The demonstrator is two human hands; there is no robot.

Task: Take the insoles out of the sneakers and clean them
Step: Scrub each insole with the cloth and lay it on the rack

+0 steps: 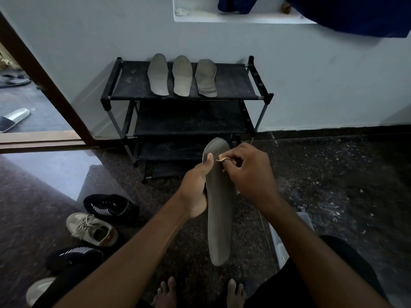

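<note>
Insole [220, 218], grey, hangs lengthwise over the floor [333, 185] in front of the rack [233, 85]. The left hand [195, 185] grips its upper edge, thumb on the face and fingers curled behind. The right hand [249, 172] has its fingers pinching a small tan scrap [221, 158] against the insole near its top. Three more insoles [182, 75] lie side by side on the rack's top shelf. On the floor to the left stand black sneakers [111, 207] and beige sneakers [91, 228]. A clear box [278, 241] sits at the right, partly hidden by the right arm.
</note>
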